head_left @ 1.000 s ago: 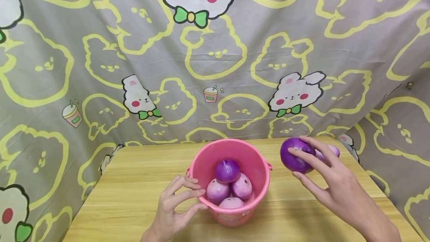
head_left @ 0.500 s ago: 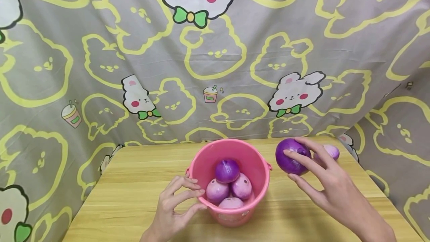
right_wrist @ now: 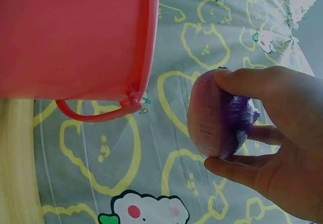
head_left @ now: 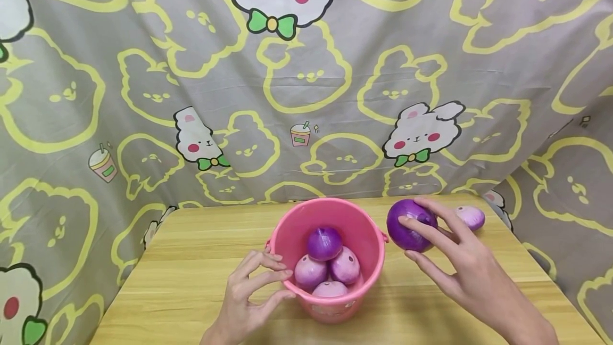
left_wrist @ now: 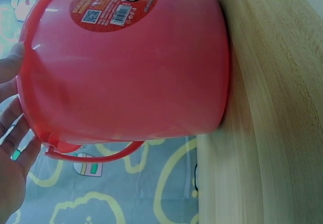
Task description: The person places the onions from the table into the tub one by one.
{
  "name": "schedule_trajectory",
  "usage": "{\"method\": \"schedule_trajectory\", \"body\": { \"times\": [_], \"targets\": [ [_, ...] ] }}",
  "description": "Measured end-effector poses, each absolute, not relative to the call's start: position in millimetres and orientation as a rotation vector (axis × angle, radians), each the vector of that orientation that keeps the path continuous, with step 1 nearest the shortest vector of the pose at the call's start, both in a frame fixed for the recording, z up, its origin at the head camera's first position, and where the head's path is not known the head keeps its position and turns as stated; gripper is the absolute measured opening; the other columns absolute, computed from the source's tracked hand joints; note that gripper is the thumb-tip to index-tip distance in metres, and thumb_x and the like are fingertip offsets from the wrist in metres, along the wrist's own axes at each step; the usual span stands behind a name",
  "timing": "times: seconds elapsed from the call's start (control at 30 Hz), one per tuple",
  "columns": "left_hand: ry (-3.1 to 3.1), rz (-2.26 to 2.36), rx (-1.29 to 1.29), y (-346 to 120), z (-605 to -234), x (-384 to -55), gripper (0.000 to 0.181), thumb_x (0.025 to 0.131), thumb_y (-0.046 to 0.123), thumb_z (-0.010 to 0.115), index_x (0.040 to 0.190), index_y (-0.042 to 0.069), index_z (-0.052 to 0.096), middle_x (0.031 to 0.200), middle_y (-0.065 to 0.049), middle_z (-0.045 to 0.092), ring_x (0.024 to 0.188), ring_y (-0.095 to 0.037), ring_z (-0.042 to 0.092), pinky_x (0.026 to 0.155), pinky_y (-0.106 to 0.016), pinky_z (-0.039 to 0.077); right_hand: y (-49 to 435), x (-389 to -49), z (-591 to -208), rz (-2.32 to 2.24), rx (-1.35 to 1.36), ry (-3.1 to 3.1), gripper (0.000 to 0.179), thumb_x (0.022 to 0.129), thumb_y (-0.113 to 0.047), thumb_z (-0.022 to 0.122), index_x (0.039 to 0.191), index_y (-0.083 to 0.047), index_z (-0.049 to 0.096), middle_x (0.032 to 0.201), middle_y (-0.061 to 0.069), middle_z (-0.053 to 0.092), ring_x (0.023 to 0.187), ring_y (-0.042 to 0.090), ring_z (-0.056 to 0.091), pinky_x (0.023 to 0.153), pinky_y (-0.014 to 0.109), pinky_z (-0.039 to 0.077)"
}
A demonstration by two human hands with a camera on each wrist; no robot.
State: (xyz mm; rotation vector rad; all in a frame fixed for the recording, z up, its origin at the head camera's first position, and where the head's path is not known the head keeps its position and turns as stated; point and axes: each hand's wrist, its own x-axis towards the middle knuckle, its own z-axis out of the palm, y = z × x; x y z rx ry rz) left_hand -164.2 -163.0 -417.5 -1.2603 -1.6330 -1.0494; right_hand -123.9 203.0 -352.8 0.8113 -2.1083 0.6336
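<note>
A pink bucket (head_left: 371, 249) stands upright with several purple onions inside; one dark purple onion (head_left: 324, 244) lies on top of paler ones (head_left: 311, 271). At its left rim my left hand (head_left: 251, 286) holds on, the thumb and fingertips right at the edge; the left wrist view shows these fingers along the rim of the bucket (left_wrist: 126, 77). Just right of the bucket, my right hand (head_left: 462, 265) grips a large purple onion (head_left: 409, 228) between thumb and fingers. In the right wrist view this onion (right_wrist: 209, 118) has a paler side and hangs beside the rim's height.
Another pale purple onion (head_left: 471, 217) lies at the back right of the wooden table (head_left: 201, 249). Behind hangs a patterned grey curtain (head_left: 306, 164). The bucket's handle (right_wrist: 96, 115) hangs down on the far side.
My right hand has carried the large purple onion left, closer to the bucket, uncovering more of the pale onion behind. The left hand and bucket have stayed put.
</note>
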Motion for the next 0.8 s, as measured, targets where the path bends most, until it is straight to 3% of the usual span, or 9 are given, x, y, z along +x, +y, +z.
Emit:
{"method": "schedule_trajectory", "body": {
  "times": [0.8],
  "targets": [
    [-1.637,-1.046,-1.276,-166,-425,-168,0.024,0.086,0.020,0.085,0.103,0.005,0.078,0.097,-0.012,0.068,0.098,-0.027,0.064,0.097,-0.033,0.051,191,-125,-361,0.664,0.869,-2.120,0.048,0.105,-0.049,0.052,0.132,-0.014,0.070,0.146,0.018,0.053,0.129,0.028,0.053,0.110,0.012,0.037]
  ]
}}
